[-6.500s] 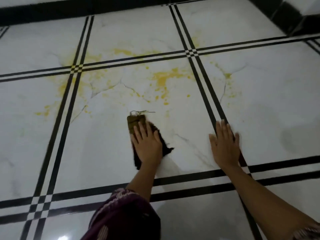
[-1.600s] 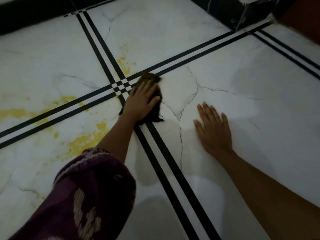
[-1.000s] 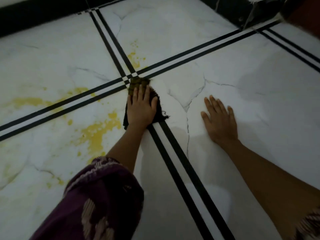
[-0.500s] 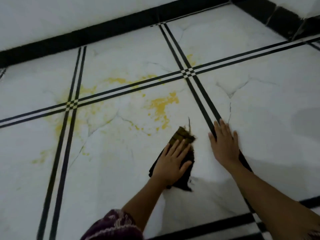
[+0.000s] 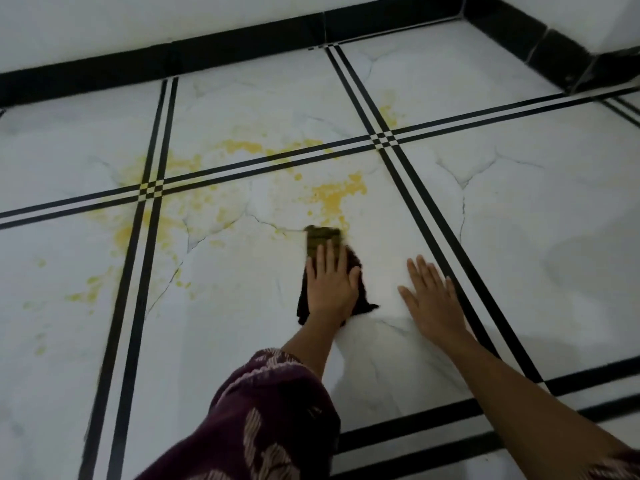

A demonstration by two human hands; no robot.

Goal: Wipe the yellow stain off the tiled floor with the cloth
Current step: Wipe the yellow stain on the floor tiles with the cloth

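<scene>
The tiled floor point(image 5: 519, 237) is white marble-look, crossed by paired black lines, with a black skirting point(image 5: 242, 53) at the foot of a white wall. The yellow stain point(image 5: 337, 195) spreads around the line crossing point(image 5: 151, 188), thickest to its right. The cloth point(image 5: 323, 237), dark with a yellowed tip, lies just below that thick patch, pinned flat under the left hand point(image 5: 330, 289); its fingers point(image 5: 330, 261) are spread open, pressing, not gripping. The right hand point(image 5: 433, 296) rests palm-down beside the cloth, fingers splayed, holding nothing. Since half a second ago, the cloth has slid up to the stain's lower edge. Much of the cloth is hidden under the palm; a patterned maroon sleeve point(image 5: 270, 417) is cut off below.
</scene>
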